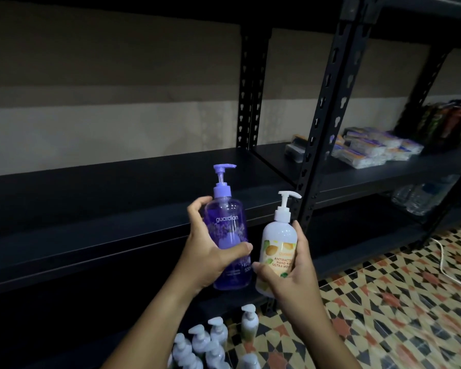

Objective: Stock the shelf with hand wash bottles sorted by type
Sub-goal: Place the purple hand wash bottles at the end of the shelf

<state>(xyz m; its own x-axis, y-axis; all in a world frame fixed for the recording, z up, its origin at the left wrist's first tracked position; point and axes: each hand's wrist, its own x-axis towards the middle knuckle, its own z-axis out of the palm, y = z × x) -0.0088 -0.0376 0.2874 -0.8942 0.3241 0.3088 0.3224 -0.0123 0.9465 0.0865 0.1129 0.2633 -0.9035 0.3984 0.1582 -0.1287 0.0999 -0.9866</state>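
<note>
My left hand (206,251) grips a clear purple pump bottle (228,225) labelled "guardian", held upright in front of the black shelf (117,209). My right hand (290,272) grips a white pump bottle (278,241) with an orange fruit label, tilted slightly right, close beside the purple one. Both bottles hang in the air just before the shelf's front edge. On the floor below stand several more pump bottles (210,342) in a cluster.
A black upright post (328,107) divides this bay from the one on the right. That bay holds wrapped packs (370,147) and dark packets (447,121) on its shelf, and water bottles (423,195) lower down. A white cable (447,265) lies on the patterned tile floor.
</note>
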